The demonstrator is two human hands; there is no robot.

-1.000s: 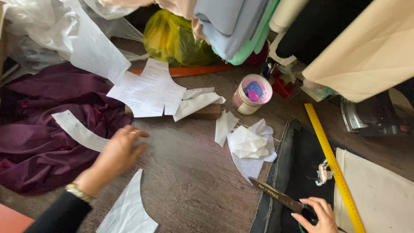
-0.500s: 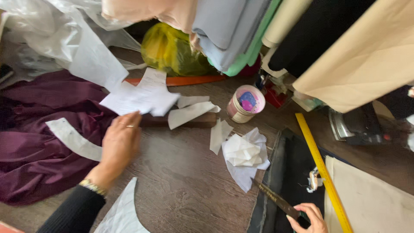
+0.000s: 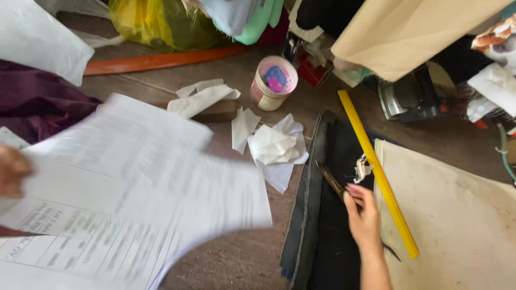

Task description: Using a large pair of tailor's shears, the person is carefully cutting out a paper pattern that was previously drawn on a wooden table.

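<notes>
Two hands in view | left hand (image 3: pixel 12 171) at frame edge, apparently gripping printed sheets (image 3: pixel 134 198), blurred, lifted over worktop (image 3: pixel 236 258) | right hand (image 3: pixel 364 215) closed on scissors (image 3: pixel 332 181), long axis running up-left over dark cloth (image 3: pixel 328 231) beside yellow ruler (image 3: pixel 376 172).

White printed paper sheets (image 3: pixel 145 188) fan out, blurred, lifted above the table; dark scissors (image 3: pixel 332 181) lie on black cloth.
</notes>
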